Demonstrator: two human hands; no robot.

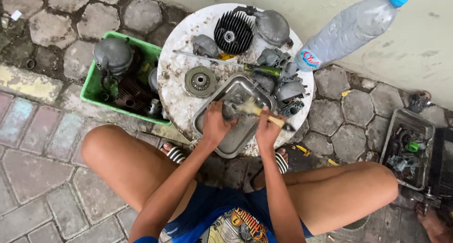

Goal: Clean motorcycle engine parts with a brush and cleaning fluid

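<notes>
The left hand (214, 125) grips a small metal part (230, 110) over the steel tray (245, 85) on the round table (177, 66). The right hand (267, 129) is closed around a brush (257, 111), bristles touching the part.

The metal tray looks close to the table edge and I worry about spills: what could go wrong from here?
1. The metal tray overhangs the round table edge near the knees; hard scrubbing might tip it.
2. The brush in the right hand could flick dirty liquid onto bare legs.
3. The small grey part in the left hand may slip.
</notes>
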